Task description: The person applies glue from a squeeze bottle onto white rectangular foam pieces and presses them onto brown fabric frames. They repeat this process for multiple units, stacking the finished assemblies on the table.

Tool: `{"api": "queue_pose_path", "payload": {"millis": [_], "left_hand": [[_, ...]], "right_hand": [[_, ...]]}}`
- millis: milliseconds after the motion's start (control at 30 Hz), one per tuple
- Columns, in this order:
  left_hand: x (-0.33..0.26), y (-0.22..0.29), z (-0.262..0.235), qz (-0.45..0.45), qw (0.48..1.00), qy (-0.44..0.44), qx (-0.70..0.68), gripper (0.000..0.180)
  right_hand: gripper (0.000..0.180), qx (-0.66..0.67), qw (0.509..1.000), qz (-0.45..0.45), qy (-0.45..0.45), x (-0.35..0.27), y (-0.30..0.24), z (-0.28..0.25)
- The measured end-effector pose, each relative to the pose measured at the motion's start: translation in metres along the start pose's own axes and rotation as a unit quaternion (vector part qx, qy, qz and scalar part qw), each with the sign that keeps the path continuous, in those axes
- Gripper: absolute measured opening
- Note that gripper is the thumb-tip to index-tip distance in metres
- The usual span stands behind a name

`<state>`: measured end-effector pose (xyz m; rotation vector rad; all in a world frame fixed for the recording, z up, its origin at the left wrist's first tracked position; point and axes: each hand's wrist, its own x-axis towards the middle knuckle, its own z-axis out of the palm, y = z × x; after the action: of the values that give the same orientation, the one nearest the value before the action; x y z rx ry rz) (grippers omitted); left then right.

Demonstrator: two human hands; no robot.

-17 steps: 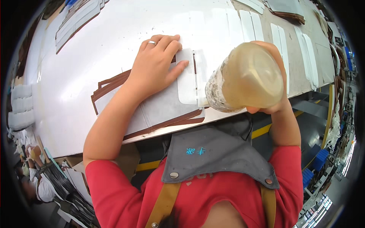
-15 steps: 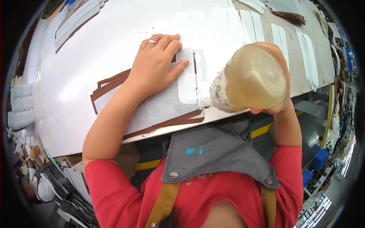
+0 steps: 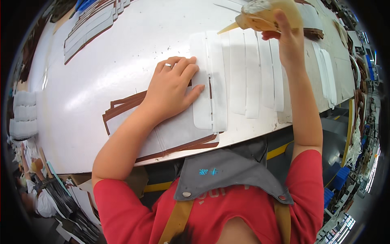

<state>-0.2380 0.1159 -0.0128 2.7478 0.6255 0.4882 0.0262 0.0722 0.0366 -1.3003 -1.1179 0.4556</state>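
My left hand lies flat with its fingers stretched out, its fingertips on a white strip with rounded corners. Beside that strip is a second white strip, with a narrow brown gap between the two. Under the hand and strips is a stack of pale grey panels with brown edges. My right hand is wrapped round a translucent squeeze bottle of yellowish liquid. The bottle is tipped on its side above the far part of the table, its pointed nozzle toward the left, near the strips' far ends.
More white strips lie in pairs to the right on the white table. Stacked brown-edged panels stand at the far left, with another pile at the far right. White bundles sit by the left edge. Another person is at the lower left.
My right hand has swung the bottle away from me to the far side, from bottom toward me to lying sideways with its nozzle showing. My left hand stays on the strip.
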Motion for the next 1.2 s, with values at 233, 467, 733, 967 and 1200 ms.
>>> {"api": "queue_pose_path", "payload": {"millis": [233, 467, 733, 967, 1200], "left_hand": [[0.000, 0.001, -0.001, 0.004, 1.000, -0.001, -0.004, 0.032], [-0.001, 0.001, 0.000, 0.007, 1.000, 0.002, -0.004, 0.032], [0.000, 0.002, 0.001, 0.008, 1.000, 0.006, 0.002, 0.031], [0.000, 0.004, -0.001, 0.004, 1.000, 0.003, 0.005, 0.031], [0.001, 0.006, -0.001, 0.010, 1.000, 0.004, 0.015, 0.030]], "right_hand": [[0.054, 0.014, 1.000, -0.022, -0.002, 0.015, 0.024, 0.018], [0.045, -0.050, 0.999, -0.011, -0.001, 0.016, 0.029, 0.006], [0.043, 0.004, 0.998, 0.066, -0.013, 0.008, 0.029, -0.007], [0.052, 0.022, 0.988, 0.152, -0.023, -0.030, 0.016, -0.013], [0.052, 0.042, 0.981, 0.187, -0.011, -0.076, -0.005, -0.014]]}}
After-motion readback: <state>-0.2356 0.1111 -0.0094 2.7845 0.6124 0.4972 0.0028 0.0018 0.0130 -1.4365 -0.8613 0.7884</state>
